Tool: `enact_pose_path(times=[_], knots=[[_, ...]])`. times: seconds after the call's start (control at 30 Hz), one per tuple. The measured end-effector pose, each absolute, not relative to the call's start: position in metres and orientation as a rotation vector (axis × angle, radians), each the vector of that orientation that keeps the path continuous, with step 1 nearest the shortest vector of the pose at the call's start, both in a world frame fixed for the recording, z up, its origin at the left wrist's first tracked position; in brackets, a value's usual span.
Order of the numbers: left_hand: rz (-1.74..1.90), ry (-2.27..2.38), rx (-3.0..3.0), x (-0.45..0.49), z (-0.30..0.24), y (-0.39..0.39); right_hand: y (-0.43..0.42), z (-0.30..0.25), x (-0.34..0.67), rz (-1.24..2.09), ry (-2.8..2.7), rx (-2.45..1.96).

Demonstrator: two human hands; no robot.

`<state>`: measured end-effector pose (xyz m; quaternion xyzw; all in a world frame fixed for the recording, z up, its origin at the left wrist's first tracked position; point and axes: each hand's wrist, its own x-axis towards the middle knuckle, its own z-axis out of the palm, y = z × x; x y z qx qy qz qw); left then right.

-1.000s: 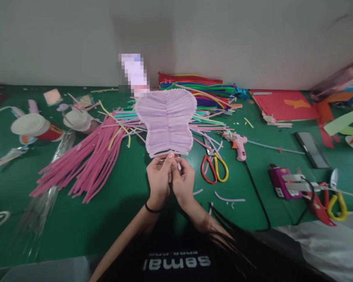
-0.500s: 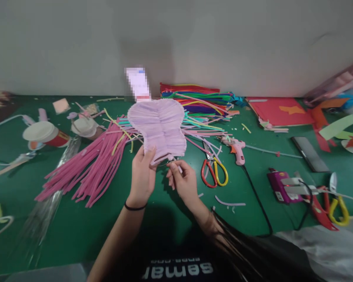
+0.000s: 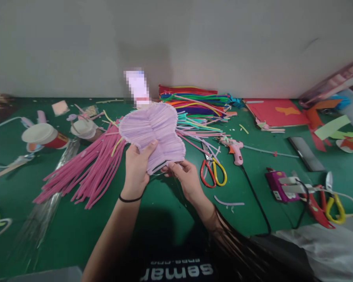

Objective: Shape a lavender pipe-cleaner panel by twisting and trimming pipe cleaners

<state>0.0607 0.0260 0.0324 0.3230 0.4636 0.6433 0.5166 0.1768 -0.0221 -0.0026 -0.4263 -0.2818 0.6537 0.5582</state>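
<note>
A pale purple panel of pipe cleaners (image 3: 153, 131), shaped like a wing or heart, is held up over the green table (image 3: 85, 231). My left hand (image 3: 137, 168) grips its lower left edge, thumb on the front face. My right hand (image 3: 184, 177) pinches the panel's bottom right corner, where a thin wire end sticks out. The panel tilts to the left.
A heap of pink pipe cleaners (image 3: 88, 166) lies left of my hands, a many-coloured stack (image 3: 194, 102) behind. Red-and-yellow scissors (image 3: 212, 172) and a pink glue gun (image 3: 234, 148) lie to the right. Paper cups (image 3: 42, 135), red paper (image 3: 278, 111) and a phone (image 3: 306, 153) are further out.
My left hand slid from the panel's bottom edge up its left side. The panel swung left and tilted, while my right hand kept pinching at the bottom.
</note>
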Motion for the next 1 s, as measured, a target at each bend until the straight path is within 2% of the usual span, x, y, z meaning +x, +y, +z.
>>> enact_pose_path(times=[0.47, 0.63, 1.0], knots=[[1.582, 1.188, 0.837, 0.068, 0.031, 0.021, -0.021, -0.002, 0.17, 1.505, -0.483, -1.01], [1.651, 1.193, 0.872, 0.067, 0.031, 0.019, -0.024, 0.0, 0.17, 1.62, -0.53, -1.025], [1.599, 1.283, 0.927, 0.067, 0.03, 0.018, -0.02, 0.008, 0.173, 1.588, -0.568, -1.079]])
